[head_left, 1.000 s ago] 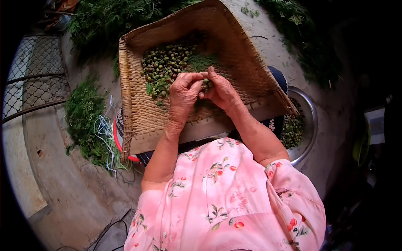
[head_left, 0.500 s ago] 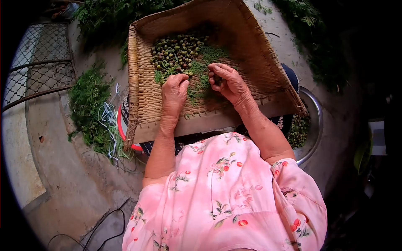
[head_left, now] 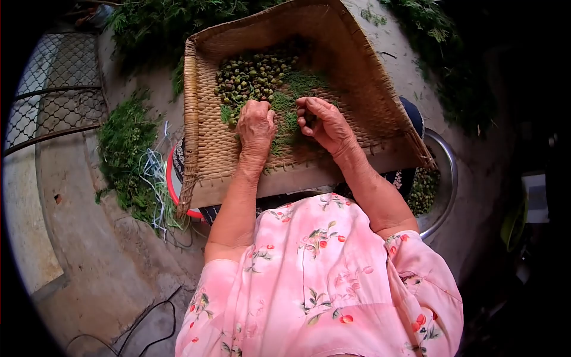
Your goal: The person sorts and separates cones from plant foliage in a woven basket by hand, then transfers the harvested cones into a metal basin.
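Observation:
A shallow woven basket (head_left: 205, 140) lies tilted across my lap. It holds a heap of small round green-brown seed cones (head_left: 253, 74), with feathery green sprigs (head_left: 306, 83) beside them. My left hand (head_left: 256, 125) is at the near edge of the heap, fingers bent down and closed; its fingertips and anything in them are hidden behind the knuckles. To the right, my right hand (head_left: 326, 122) is raised over the basket, palm turned inward. Its fingers curl round what look like a few dark seed cones, partly in shadow.
A metal basin (head_left: 449, 160) with more cones stands at my right, partly under the basket. A red rim (head_left: 172, 178) shows at the left, near pale plastic strips (head_left: 156, 178). Cut greenery (head_left: 128, 146) lies about the floor. A black cable (head_left: 160, 309) runs at lower left.
My left hand has shifted right along the edge of the cone heap, and its back now faces up more. The right hand stays nearly in place, still curled.

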`<state>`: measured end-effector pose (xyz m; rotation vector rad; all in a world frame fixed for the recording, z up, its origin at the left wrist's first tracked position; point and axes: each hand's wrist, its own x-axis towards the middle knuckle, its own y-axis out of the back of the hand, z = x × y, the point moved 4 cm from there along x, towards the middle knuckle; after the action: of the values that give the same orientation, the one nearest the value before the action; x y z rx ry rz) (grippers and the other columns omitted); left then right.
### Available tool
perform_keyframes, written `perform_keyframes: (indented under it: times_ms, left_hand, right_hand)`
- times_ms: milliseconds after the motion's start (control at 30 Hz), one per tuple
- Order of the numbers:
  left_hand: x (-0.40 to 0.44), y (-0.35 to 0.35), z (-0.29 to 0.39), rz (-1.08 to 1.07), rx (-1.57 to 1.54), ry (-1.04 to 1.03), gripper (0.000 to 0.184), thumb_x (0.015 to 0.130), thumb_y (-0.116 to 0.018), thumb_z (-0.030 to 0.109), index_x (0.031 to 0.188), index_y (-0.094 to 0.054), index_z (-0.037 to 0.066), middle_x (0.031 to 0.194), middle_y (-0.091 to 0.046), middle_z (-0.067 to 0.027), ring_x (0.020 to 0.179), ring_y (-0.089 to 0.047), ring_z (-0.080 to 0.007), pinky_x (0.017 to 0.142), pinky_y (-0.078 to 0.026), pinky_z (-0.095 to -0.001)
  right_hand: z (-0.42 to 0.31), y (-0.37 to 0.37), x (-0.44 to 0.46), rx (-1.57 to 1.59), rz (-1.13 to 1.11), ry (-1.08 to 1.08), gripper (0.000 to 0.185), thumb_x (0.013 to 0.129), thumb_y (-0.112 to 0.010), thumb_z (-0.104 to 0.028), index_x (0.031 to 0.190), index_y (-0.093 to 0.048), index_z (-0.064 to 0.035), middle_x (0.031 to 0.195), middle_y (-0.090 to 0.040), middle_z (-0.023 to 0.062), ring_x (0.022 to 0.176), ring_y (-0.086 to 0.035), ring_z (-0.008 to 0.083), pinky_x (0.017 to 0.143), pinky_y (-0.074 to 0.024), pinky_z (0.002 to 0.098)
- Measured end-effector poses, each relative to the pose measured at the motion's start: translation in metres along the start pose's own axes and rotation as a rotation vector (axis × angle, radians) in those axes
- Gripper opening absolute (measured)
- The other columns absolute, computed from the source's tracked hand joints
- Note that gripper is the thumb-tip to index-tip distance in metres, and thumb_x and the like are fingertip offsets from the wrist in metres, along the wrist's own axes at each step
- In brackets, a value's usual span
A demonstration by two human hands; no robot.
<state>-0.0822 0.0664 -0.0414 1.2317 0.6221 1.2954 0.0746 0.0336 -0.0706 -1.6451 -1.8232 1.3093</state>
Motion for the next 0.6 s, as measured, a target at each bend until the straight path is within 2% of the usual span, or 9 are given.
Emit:
perform_keyframes:
  times_ms: [100,133,200,233,300,400,467,533,600]
  left_hand:
    - [0.002,0.017,0.006,0.072,-0.252,0.148,0.013,0.078,-0.067,0.011,0.088,-0.062,0.004,0.086,-0.058,-0.0105,0.076,-0.059,-0.0268,0.065,-0.047,-0.0364]
    - [0.005,0.026,0.016,0.133,-0.325,0.078,0.011,0.079,-0.066,0.008,0.088,-0.062,0.004,0.085,-0.058,-0.0090,0.072,-0.059,-0.0229,0.062,-0.047,-0.0321]
    - [0.007,0.042,0.036,0.045,-0.553,0.065,0.011,0.081,-0.065,0.007,0.091,-0.063,0.003,0.084,-0.058,-0.0067,0.073,-0.059,-0.0183,0.064,-0.048,-0.0289]
    - [0.008,0.045,0.041,0.047,-0.552,0.066,0.011,0.081,-0.065,0.007,0.091,-0.063,0.003,0.084,-0.058,-0.0067,0.073,-0.059,-0.0183,0.064,-0.048,-0.0289]
    - [0.008,0.046,0.050,-0.053,-0.739,0.031,0.013,0.083,-0.065,0.008,0.095,-0.064,0.003,0.086,-0.059,-0.0054,0.076,-0.059,-0.0148,0.066,-0.048,-0.0265]
    - [0.008,0.040,0.025,0.024,-0.714,0.134,0.015,0.084,-0.064,0.009,0.097,-0.064,0.003,0.089,-0.061,-0.0056,0.078,-0.059,-0.0143,0.067,-0.048,-0.0268]
    - [0.005,0.033,-0.006,0.104,-0.505,0.204,0.012,0.081,-0.065,0.010,0.090,-0.065,0.002,0.087,-0.061,-0.0083,0.075,-0.062,-0.0212,0.066,-0.050,-0.0306]
    - [0.000,0.027,-0.027,0.049,-0.365,0.289,0.012,0.079,-0.066,0.013,0.088,-0.066,0.005,0.087,-0.060,-0.0085,0.079,-0.060,-0.0250,0.068,-0.049,-0.0353]
    - [-0.004,0.021,-0.029,0.038,-0.262,0.257,0.011,0.079,-0.066,0.014,0.088,-0.066,0.007,0.087,-0.058,-0.0086,0.081,-0.058,-0.0263,0.069,-0.048,-0.0373]
  right_hand:
    - [0.000,-0.003,0.001,0.005,0.006,0.020,0.023,0.092,-0.055,-0.022,0.103,-0.059,-0.0024,0.086,-0.059,0.0050,0.072,-0.058,0.0134,0.054,-0.0471,0.0252]
    - [0.000,-0.005,0.001,0.009,0.023,0.026,0.027,0.092,-0.055,-0.025,0.103,-0.059,-0.0014,0.086,-0.059,0.0061,0.073,-0.060,0.0156,0.055,-0.0490,0.0271]
    - [0.001,-0.005,0.000,0.012,0.037,0.027,0.030,0.092,-0.055,-0.028,0.103,-0.058,-0.0005,0.085,-0.060,0.0072,0.074,-0.062,0.0177,0.056,-0.0510,0.0290]
    - [0.002,-0.005,0.001,0.062,0.021,0.011,0.033,0.092,-0.055,-0.031,0.102,-0.059,-0.0007,0.087,-0.060,0.0080,0.075,-0.062,0.0185,0.057,-0.0518,0.0296]
    - [0.002,-0.004,0.001,0.111,0.002,-0.007,0.035,0.092,-0.054,-0.034,0.102,-0.059,-0.0008,0.088,-0.060,0.0088,0.076,-0.063,0.0192,0.058,-0.0525,0.0302]
    - [0.002,0.000,0.000,0.111,0.018,-0.013,0.039,0.091,-0.055,-0.038,0.101,-0.059,-0.0009,0.088,-0.059,0.0096,0.074,-0.061,0.0185,0.055,-0.0502,0.0280]
    - [-0.001,-0.001,-0.002,0.154,0.054,-0.018,0.040,0.090,-0.055,-0.040,0.101,-0.059,-0.0010,0.087,-0.059,0.0095,0.070,-0.060,0.0169,0.051,-0.0465,0.0260]
    - [0.000,-0.002,-0.001,0.164,0.061,-0.016,0.039,0.090,-0.056,-0.038,0.101,-0.059,-0.0011,0.086,-0.058,0.0091,0.067,-0.058,0.0153,0.049,-0.0431,0.0250]
    - [0.001,0.000,0.000,0.099,0.025,0.008,0.035,0.090,-0.056,-0.035,0.100,-0.059,-0.0013,0.084,-0.058,0.0083,0.066,-0.057,0.0147,0.049,-0.0428,0.0254]
